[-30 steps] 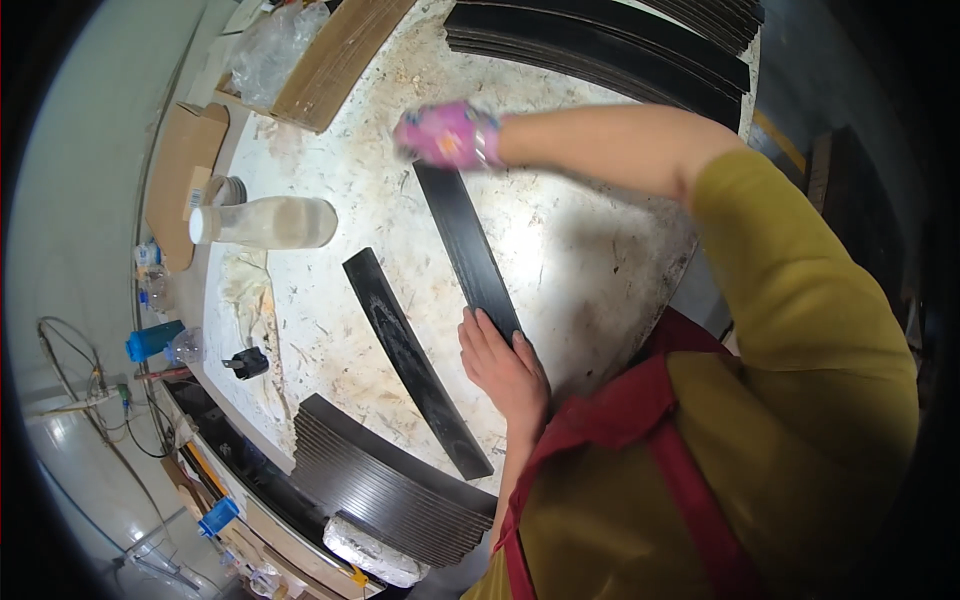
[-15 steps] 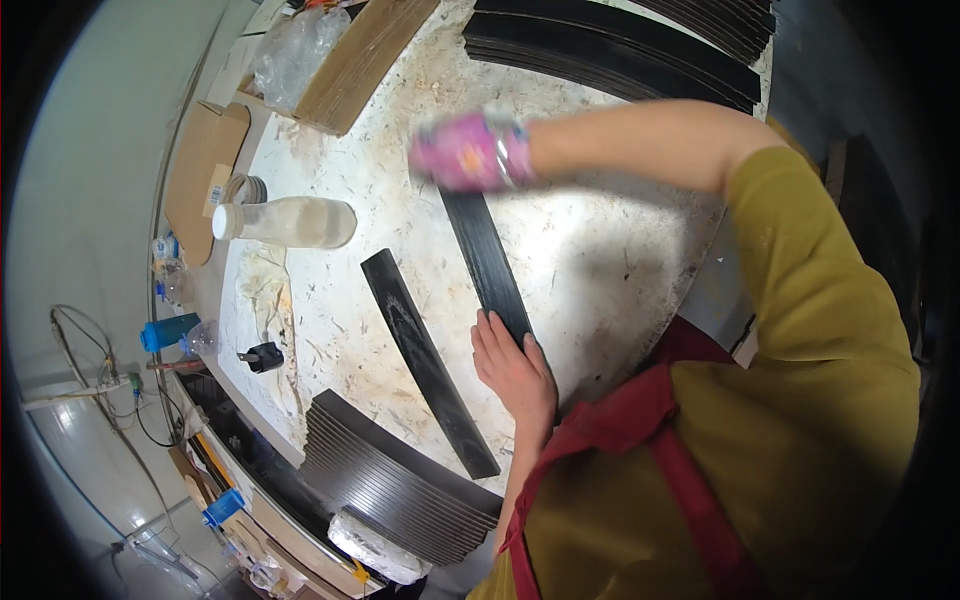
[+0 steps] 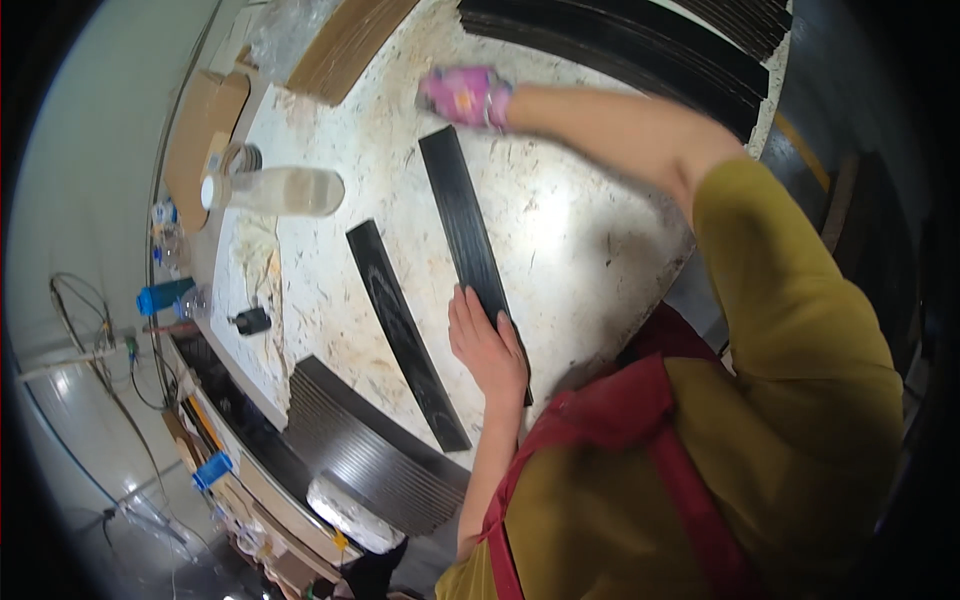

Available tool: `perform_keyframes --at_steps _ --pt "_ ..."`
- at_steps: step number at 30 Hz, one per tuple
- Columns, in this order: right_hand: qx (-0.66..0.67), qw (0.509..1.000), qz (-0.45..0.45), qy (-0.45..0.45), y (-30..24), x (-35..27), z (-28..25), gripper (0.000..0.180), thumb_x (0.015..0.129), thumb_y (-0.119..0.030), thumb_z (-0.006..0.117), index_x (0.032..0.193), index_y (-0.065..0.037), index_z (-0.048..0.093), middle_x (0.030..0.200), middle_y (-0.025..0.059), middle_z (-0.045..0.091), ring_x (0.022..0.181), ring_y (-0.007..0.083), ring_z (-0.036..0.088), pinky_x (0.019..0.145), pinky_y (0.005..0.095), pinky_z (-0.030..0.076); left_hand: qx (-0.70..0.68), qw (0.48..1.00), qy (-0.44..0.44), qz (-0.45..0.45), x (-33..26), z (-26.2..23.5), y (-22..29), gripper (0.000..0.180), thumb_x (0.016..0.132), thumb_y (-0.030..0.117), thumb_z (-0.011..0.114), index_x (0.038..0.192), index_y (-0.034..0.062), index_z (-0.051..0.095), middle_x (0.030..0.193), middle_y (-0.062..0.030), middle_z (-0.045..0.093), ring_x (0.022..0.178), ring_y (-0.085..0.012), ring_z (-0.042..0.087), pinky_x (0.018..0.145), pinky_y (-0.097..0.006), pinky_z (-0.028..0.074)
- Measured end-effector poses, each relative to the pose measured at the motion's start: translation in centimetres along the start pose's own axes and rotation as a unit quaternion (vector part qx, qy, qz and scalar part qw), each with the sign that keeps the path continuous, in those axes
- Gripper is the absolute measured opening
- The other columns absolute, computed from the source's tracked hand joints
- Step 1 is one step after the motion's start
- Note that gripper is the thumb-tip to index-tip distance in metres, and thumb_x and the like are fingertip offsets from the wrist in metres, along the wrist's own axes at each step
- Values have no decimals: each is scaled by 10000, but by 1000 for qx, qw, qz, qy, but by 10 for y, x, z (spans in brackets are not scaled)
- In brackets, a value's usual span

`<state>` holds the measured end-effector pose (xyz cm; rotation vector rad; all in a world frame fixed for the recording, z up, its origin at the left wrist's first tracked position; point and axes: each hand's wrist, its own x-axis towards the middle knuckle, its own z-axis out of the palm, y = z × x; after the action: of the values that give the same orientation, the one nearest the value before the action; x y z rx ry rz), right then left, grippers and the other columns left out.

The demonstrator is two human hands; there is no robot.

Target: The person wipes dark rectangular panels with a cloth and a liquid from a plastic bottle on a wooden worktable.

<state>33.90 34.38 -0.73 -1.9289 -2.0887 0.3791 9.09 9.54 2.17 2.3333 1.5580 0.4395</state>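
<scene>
A long black wooden strip (image 3: 455,190) with visible grain lies slanted on the white worktable (image 3: 570,215). Across its near part lies my left hand (image 3: 488,345), bare, with straight fingers along the left edge and the thumb towards the right edge, holding it down. My right hand (image 3: 466,98), in a pink flowered glove with a shiny band at the wrist, is just beyond the strip's far end. Motion blurs its fingers, and anything under them is hidden. A second black strip (image 3: 400,325) rests to the left of my left hand, roughly parallel to the first.
Black strips (image 3: 620,55) are stacked at the far right; a row of dark strips (image 3: 370,450) lies near left. A cloudy bottle (image 3: 285,192), a small black object (image 3: 252,320) and a crumpled cloth (image 3: 257,250) sit left. A wooden box (image 3: 350,45) stands at the back.
My right hand has moved from over the strip's far part to beyond its end, uncovering that end. My left hand stays on the strip. The whole view has shifted slightly.
</scene>
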Motion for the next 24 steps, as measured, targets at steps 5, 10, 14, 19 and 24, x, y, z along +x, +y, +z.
perform_keyframes --at_steps 5,10,14,19,24 --pt "149 986 -28 71 -25 -6 -40 223 882 -254 533 997 -64 556 866 149 641 827 304 641 736 375 507 -218 964 110 -106 -8 -10 -23 516 880 69 509 1346 -58 327 1371 -232 372 1274 -379 340 1048 -429 268" --pt "324 938 -82 88 -32 -32 -55 282 893 -321 515 1030 -77 556 891 130 628 754 277 616 671 372 508 -51 992 19 -111 -74 -37 -16 741 786 213 665 1372 -38 287 1357 -228 340 1231 -409 316 1027 -473 240" --pt "215 947 -186 -147 -129 -125 -37 281 930 -348 432 888 -106 569 749 31 613 596 187 617 560 346 535 54 991 -21 -124 -93 -20 -12 775 770 266 676 1383 -15 294 1317 -217 351 1207 -379 323 986 -501 235" --pt "-4 957 -289 9 -113 -121 35 260 901 -255 476 950 -17 567 880 107 594 782 231 614 692 350 536 60 988 15 -144 -100 -4 -12 761 765 233 671 1380 -17 299 1294 -220 358 1182 -390 329 984 -501 239" --pt "46 995 -27 90 -54 -16 -18 199 898 -209 481 992 -38 523 882 156 629 778 256 634 632 315 514 31 989 60 -130 -95 -3 -12 706 747 202 669 1355 13 364 1347 -190 364 1218 -401 331 983 -510 263"
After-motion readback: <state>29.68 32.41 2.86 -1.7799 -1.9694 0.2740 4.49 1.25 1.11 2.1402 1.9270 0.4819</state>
